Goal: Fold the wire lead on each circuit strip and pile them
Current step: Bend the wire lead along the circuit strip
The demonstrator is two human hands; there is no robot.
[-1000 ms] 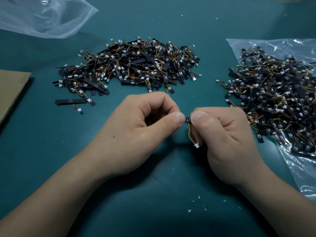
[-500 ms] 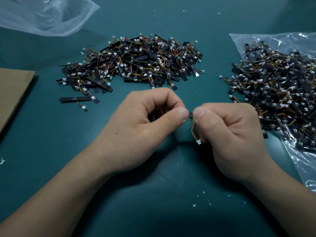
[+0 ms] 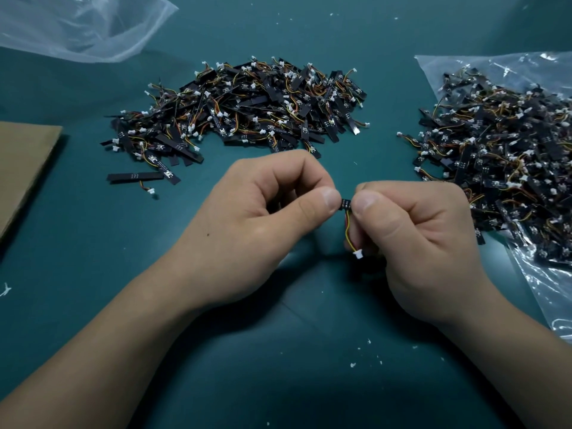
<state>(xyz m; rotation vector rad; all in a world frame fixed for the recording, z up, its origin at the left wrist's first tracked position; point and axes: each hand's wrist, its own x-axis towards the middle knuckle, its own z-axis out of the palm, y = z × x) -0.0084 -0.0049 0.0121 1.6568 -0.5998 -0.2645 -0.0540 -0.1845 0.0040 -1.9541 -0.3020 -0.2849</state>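
While both hands (image 3: pixel 345 218) pinch it, circuit strip (image 3: pixel 345 204) spans thumbs.

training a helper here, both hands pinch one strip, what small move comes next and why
Probably fold the wire lead back against the circuit strip: the left hand and right hand pinch the strip, and the lead, ending in a white connector, hangs down, not yet folded.

Dim overhead light, soft shadows under forearms, plastic glare, wide-angle edge warp

No legible text or numbers, small white marks on the circuit strips (image 3: pixel 178 146) too tiny to read
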